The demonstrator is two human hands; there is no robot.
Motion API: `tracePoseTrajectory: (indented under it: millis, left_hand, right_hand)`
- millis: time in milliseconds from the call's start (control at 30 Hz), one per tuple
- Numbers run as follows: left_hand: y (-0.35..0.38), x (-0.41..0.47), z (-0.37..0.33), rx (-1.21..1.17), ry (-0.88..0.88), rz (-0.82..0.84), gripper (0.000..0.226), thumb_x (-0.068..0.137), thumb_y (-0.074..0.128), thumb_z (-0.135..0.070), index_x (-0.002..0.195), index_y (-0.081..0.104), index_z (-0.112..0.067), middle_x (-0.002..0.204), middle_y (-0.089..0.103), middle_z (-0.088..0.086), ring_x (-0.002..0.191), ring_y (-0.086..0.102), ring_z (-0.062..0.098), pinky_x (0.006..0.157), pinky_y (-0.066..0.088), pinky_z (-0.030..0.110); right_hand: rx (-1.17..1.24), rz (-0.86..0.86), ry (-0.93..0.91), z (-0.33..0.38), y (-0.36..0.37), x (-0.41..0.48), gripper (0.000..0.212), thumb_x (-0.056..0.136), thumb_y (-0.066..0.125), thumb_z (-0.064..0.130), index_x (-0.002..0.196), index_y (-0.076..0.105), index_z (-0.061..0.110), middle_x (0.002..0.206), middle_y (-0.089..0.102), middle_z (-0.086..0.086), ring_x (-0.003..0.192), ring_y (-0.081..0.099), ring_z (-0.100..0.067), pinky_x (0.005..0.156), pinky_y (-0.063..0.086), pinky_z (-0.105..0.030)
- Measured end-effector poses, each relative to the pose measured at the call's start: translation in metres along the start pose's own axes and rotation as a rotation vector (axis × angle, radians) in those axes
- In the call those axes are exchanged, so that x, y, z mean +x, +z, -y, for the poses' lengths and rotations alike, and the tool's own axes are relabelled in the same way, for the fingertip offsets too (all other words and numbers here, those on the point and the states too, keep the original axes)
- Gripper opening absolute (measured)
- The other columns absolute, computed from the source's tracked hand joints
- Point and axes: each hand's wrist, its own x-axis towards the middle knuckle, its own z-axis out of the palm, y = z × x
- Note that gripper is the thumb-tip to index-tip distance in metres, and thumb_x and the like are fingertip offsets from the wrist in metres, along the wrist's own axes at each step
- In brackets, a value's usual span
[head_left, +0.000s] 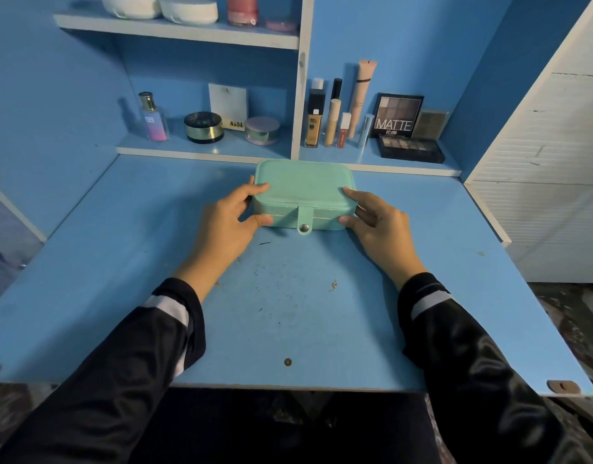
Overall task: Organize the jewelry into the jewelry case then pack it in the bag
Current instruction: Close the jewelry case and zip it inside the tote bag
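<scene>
Hands (226, 222) (377, 226) around crosswise case (303, 190), clasp (304, 221) nearward.

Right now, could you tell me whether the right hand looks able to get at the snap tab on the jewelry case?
Probably yes. The right hand grips the right end of the jewelry case, thumb on the front face; the snap tab sits mid-front, uncovered, while the left hand holds the other end.

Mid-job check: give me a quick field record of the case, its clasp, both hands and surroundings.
case: teal jewelry case, flat on blue desk
lid: closed, snap strap down over front
left hand: grips case's left end
right hand: grips case's right end
bag: not in view
loose jewelry: none visible
behind: shelf of cosmetics
</scene>
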Motion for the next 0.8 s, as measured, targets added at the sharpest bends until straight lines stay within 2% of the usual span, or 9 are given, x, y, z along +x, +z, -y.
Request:
tracePoseTrajectory:
  millis: [100, 200, 333, 400, 467, 533, 600, 733, 800]
  left_hand:
    - [-0.001, -0.001, -0.001, 0.027, -0.003, 0.005, 0.055, 0.077, 0.079, -0.004, 0.126, 0.062, -0.021, 0.144, 0.051, 0.004, 0.129, 0.052, 0.016, 0.11, 0.041, 0.028]
    - [-0.004, -0.003, 0.0, -0.003, -0.01, 0.038, 0.053, 0.078, 0.079, -0.006, 0.126, 0.062, -0.023, 0.146, 0.05, 0.003, 0.131, 0.05, 0.013, 0.111, 0.041, 0.032]
    - [-0.005, -0.005, -0.006, -0.02, -0.009, 0.049, 0.039, 0.085, 0.072, -0.024, 0.123, 0.063, -0.025, 0.144, 0.051, 0.001, 0.124, 0.055, 0.003, 0.105, 0.043, 0.02]
    - [-0.004, -0.005, -0.008, 0.035, 0.01, 0.02, 0.03, 0.09, 0.066, -0.032, 0.12, 0.064, -0.026, 0.141, 0.055, 0.0, 0.112, 0.057, -0.01, 0.095, 0.044, 0.01]
    - [-0.003, -0.003, -0.008, 0.042, 0.005, 0.016, 0.02, 0.094, 0.063, -0.032, 0.113, 0.065, -0.031, 0.139, 0.057, 0.0, 0.111, 0.055, -0.014, 0.094, 0.043, 0.009]
    - [-0.003, -0.002, -0.007, 0.038, -0.004, 0.025, 0.014, 0.093, 0.062, -0.041, 0.106, 0.064, -0.038, 0.137, 0.059, -0.003, 0.105, 0.058, -0.009, 0.095, 0.044, 0.016]
    - [-0.004, -0.001, -0.007, 0.049, -0.01, 0.028, 0.021, 0.089, 0.06, -0.049, 0.106, 0.065, -0.037, 0.134, 0.059, -0.011, 0.099, 0.055, -0.002, 0.094, 0.043, 0.021]
    - [-0.004, 0.001, -0.007, 0.042, -0.025, 0.082, 0.022, 0.096, 0.059, -0.033, 0.117, 0.061, -0.026, 0.146, 0.045, -0.011, 0.126, 0.047, -0.009, 0.102, 0.037, 0.011]
    - [-0.004, 0.001, -0.006, 0.06, -0.024, 0.095, 0.028, 0.097, 0.057, -0.035, 0.123, 0.058, -0.026, 0.142, 0.048, -0.015, 0.113, 0.053, -0.008, 0.098, 0.04, 0.016]
  right_hand:
    - [0.006, 0.022, 0.005, 0.001, 0.0, -0.001, 0.045, 0.086, 0.071, 0.008, 0.128, 0.06, 0.016, 0.128, 0.062, 0.001, 0.115, 0.061, -0.005, 0.104, 0.046, -0.027]
    - [0.005, 0.037, 0.005, 0.005, 0.001, -0.004, 0.042, 0.089, 0.068, 0.013, 0.13, 0.058, 0.018, 0.127, 0.06, 0.007, 0.116, 0.059, -0.004, 0.101, 0.045, -0.019]
    - [-0.114, -0.04, -0.067, 0.004, 0.008, -0.005, 0.041, 0.089, 0.068, 0.027, 0.129, 0.06, 0.018, 0.133, 0.057, 0.003, 0.121, 0.053, -0.005, 0.105, 0.042, -0.021]
    - [-0.193, -0.115, -0.133, 0.004, 0.011, -0.005, 0.038, 0.089, 0.068, 0.028, 0.124, 0.064, 0.014, 0.138, 0.053, -0.002, 0.123, 0.048, -0.001, 0.105, 0.034, -0.009]
    - [-0.221, -0.168, -0.211, 0.007, 0.015, -0.005, 0.032, 0.089, 0.069, 0.024, 0.118, 0.067, 0.009, 0.138, 0.054, -0.005, 0.119, 0.046, 0.004, 0.101, 0.03, -0.004]
    - [-0.223, -0.188, -0.284, 0.01, 0.018, -0.004, 0.028, 0.089, 0.069, 0.019, 0.114, 0.068, 0.006, 0.135, 0.056, -0.007, 0.117, 0.05, 0.002, 0.101, 0.034, -0.006]
    - [-0.223, -0.172, -0.349, 0.012, 0.023, -0.002, 0.026, 0.089, 0.069, 0.014, 0.112, 0.068, 0.003, 0.131, 0.06, -0.008, 0.119, 0.053, -0.005, 0.103, 0.037, -0.011]
    - [-0.256, -0.093, -0.44, 0.011, 0.03, 0.002, 0.033, 0.086, 0.072, 0.015, 0.116, 0.067, 0.001, 0.129, 0.061, -0.01, 0.126, 0.053, -0.018, 0.108, 0.039, -0.021]
    - [-0.277, -0.055, -0.442, 0.009, 0.032, 0.003, 0.042, 0.083, 0.075, 0.019, 0.12, 0.065, 0.002, 0.131, 0.06, -0.01, 0.129, 0.05, -0.02, 0.11, 0.037, -0.023]
